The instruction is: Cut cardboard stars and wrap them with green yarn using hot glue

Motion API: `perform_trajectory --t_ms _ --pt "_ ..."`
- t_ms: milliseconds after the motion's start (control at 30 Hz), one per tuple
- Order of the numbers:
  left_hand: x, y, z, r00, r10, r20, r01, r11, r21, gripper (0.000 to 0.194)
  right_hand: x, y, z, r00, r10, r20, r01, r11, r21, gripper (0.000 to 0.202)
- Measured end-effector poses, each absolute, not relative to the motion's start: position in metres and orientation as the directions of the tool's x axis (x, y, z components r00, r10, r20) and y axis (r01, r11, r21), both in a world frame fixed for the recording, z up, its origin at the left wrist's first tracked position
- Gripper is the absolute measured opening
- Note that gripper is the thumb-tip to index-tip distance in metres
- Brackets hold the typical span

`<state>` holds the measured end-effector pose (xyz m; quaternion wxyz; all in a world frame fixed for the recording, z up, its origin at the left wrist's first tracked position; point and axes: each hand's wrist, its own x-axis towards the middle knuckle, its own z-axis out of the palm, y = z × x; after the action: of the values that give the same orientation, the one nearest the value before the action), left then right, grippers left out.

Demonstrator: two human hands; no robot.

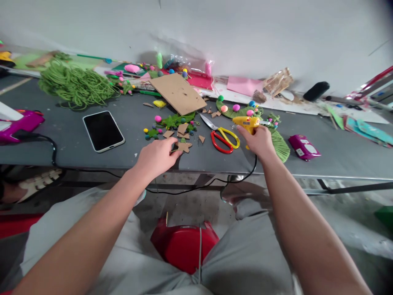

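Note:
My left hand (pixel 159 155) pinches a small cardboard star (pixel 184 147) just above the table's near side. In my right hand (pixel 259 141) is a yellow hot glue gun (pixel 245 121), its black cord trailing off the front edge. Between the hands lie scissors (pixel 224 139) with one red and one yellow handle, blades pointing away to the left. Cardboard scraps (pixel 183 128) lie behind the star, beside green pieces (pixel 175 120) dotted with coloured pompoms. Partly covered by my right hand, a green yarn-wrapped piece (pixel 278 145) rests on the table.
A phone (pixel 103 131) and a bundle of green yarn (pixel 75 84) lie to the left. Behind the scraps sits a cardboard sheet (pixel 179 93). A purple packet (pixel 303 147) is at the right. The cord (pixel 190 189) hangs along the table's front, above a red stool (pixel 186 246).

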<state>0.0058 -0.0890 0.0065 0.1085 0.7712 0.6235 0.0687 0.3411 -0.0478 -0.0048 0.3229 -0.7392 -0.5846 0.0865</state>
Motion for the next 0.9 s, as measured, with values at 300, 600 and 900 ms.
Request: perform_trajectory --t_ms 300,600,900 --pt "0.005 -0.089 0.004 0.21 0.977 -0.036 0.947 -0.194 0.257 0.044 0.356 -0.048 -0.011 0.283 0.952 0.114 0.8 -0.169 -0.575 0.047" --pt "0.007 -0.088 0.006 0.215 0.976 -0.034 0.946 -0.2 0.256 0.045 0.351 -0.071 0.001 0.281 0.958 0.049 0.879 -0.236 -0.414 0.051" --pt "0.006 -0.089 0.007 0.212 0.976 -0.045 0.95 -0.195 0.243 0.046 0.326 -0.115 0.038 0.315 0.94 0.13 0.906 -0.257 -0.336 0.039"
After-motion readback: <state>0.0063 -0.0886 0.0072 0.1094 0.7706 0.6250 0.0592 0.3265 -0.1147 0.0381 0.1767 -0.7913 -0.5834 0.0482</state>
